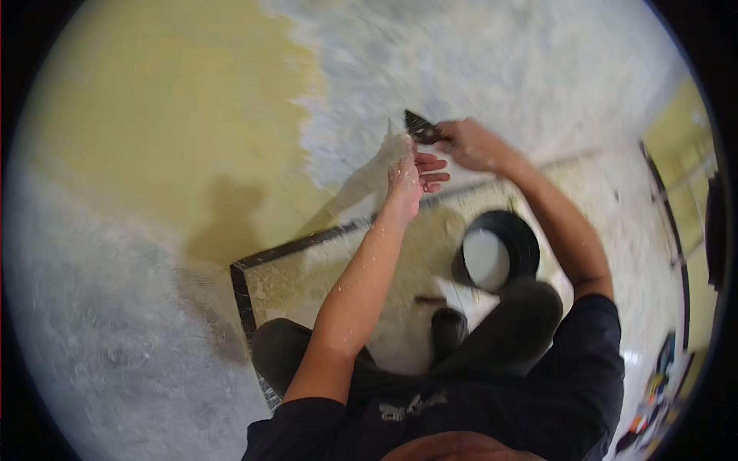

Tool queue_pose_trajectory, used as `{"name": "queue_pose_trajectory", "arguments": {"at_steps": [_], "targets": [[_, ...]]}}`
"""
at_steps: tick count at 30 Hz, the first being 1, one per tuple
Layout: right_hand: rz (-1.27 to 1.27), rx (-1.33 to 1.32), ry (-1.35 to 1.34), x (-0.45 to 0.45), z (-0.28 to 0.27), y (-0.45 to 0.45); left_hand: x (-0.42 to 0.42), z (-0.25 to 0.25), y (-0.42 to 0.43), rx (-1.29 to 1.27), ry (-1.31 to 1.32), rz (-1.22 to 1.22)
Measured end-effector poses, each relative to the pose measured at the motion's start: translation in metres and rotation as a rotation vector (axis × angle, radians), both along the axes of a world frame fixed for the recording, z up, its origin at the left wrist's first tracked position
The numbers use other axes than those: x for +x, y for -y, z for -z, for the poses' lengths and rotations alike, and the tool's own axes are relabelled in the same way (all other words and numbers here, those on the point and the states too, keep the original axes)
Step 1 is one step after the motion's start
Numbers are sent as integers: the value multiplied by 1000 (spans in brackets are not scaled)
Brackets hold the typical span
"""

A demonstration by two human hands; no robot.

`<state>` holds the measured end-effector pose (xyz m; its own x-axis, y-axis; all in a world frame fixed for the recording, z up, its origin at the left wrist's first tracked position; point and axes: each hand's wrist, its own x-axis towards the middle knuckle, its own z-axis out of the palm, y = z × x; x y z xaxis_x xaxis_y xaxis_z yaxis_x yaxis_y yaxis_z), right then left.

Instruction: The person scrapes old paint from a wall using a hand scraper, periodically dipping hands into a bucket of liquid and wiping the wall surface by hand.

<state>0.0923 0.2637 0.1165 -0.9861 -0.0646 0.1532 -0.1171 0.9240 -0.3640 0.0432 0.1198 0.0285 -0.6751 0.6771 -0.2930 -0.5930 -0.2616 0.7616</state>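
Hands, two, bare, held apart in front of the wall. Right hand (470, 144): closed on a scraper (423, 127), its dark, pale-speckled blade directed to the left. Left hand (406, 183): just beside the scraper and lower, several fingers loosely extended toward the right; whether it touched the blade or held anything could not be told, that part being blurred. Forearms: both bare, the left flecked with white.

Wall (184, 100): yellow at left, with a ragged edge where a patchy white-and-grey surface began; the scraper was in front of this paler part. Shadows: cast on the yellow, below and left of the hands.

Floor (346, 288): pale and stained, edged by a dark border strip (296, 247) with a corner at left. Bucket (526, 238): one, black, round, with white material inside, below the right hand and near the right knee (538, 303). Small dark object (429, 299): one, on the floor left of the bucket, kind unclear.

Clothing: dark shirt (492, 411) with pale lettering, dark trousers. Assorted items (653, 392): at far right, too small to name.
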Motion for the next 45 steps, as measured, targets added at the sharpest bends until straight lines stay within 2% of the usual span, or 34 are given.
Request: {"name": "queue_pose_trajectory", "arguments": {"at_steps": [1, 3, 4, 6, 7, 8, 9, 10, 11, 12, 13, 14, 16, 18, 19, 20, 21, 22, 23, 24, 25, 26, 27, 28, 31, 33, 34, 35, 37, 39, 40, 42, 43, 45], "targets": [[104, 51, 42, 29, 7, -26, 20, 21, -8, -40, 50, 62], [462, -94, 363, 94, -1, -44, 54, 68, -20, -319, -201, 386], [468, -14, 434, 119, 25, -71, 70, 85, -24, -330, -167, 454], [506, -42, 677, 159, 86, -103, 86, 106, -32, -487, -546, 464], [501, -40, 738, 173, 123, -111, 88, 118, -38, -482, -547, 481], [539, -79, 936, 173, 136, -104, 87, 131, -38, -460, -674, 410], [544, -35, 998, 177, 155, -96, 91, 139, -38, -444, -802, 338], [478, 67, 1019, 177, 188, -95, 97, 133, -40, -452, -805, 343], [389, 233, 863, 182, 209, -87, 108, 120, -40, -535, -962, 353], [337, 306, 923, 178, 229, -80, 115, 112, -40, -621, -1120, 356], [224, 353, 844, 182, 279, -85, 118, 125, -41, -558, -1490, 249], [106, 396, 761, 186, 319, -90, 124, 136, -39, -583, -1494, 236], [86, 357, 774, 170, 316, -82, 130, 149, -34, -403, -1814, 347], [68, 320, 825, 185, 324, -75, 136, 160, -28, -398, -1868, 355], [-48, 313, 578, 199, 339, -86, 136, 165, -31, -368, -1935, 351], [-174, 304, 318, 205, 347, -95, 138, 179, -34, -294, -1831, 267], [-118, 320, 476, 206, 349, -92, 137, 198, -38, -234, -1746, 160], [-94, 344, 584, 202, 356, -95, 134, 215, -47, -165, -1798, 32], [120, 116, 751, 191, 348, -91, 134, 211, -47, -137, -1895, -40], [139, 89, 798, 187, 348, -96, 134, 205, -48, -69, -1812, -65], [64, 19, 757, 189, 385, -115, 133, 197, -45, -110, -1865, 18], [112, 28, 796, 187, 386, -116, 133, 206, -45, -111, -1837, 24], [42, 115, 797, 182, 353, -106, 128, 191, -41, -204, -1845, 233], [18, 141, 790, 181, 356, -106, 127, 178, -35, -292, -1824, 454], [101, 64, 634, 195, 385, -107, 114, 175, -32, -197, -1778, 488], [344, 231, 685, 194, 407, -119, 89, 161, -21, -296, -1789, 382], [318, 269, 715, 192, 389, -116, 77, 154, -13, -385, -1778, 312], [301, 303, 740, 188, 366, -105, 57, 161, -7, -333, -1855, 93], [234, 415, 776, 184, 370, -107, 21, 126, 30, -529, -1916, -4], [63, 473, 710, 186, 315, -90, -9, 99, 61, -595, -1970, -237], [93, 480, 697, 187, 308, -93, -23, 76, 79, -621, -2007, -286], [355, 355, 760, 192, 296, -94, -47, 29, 110, -662, -2106, -373], [382, 359, 743, 183, 268, -91, -60, 6, 120, -674, -2170, -421], [488, 378, 1119, 175, 202, -78, -77, -45, 142, -654, -2231, -439]]}}
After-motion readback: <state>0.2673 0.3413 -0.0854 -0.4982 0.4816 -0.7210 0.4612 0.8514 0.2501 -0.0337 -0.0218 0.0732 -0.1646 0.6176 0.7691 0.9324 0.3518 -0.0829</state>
